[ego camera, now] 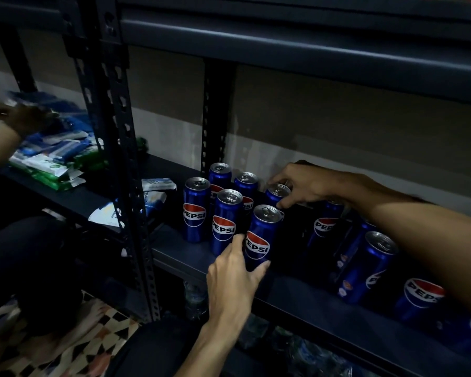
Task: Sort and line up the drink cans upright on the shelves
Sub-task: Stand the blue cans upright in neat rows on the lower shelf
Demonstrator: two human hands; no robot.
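Pepsi cans [195,213] stand upright on shelf [174,248], more at right. Left hand [237,270] curls round front can [261,232] low down; right hand [299,185] pinches rim of back can [276,193]. Prob. full: stiff, slick, heavyish, so grip mid-body.

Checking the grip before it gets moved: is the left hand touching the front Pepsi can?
Touching. The head view shows the left hand with thumb and fingers wrapped around the front Pepsi can low on its body.

Plenty of headroom was left over the cans [227,221], under the upper shelf [283,40]. Left side was walled off by the post [119,126]; a gap was left mid-shelf.
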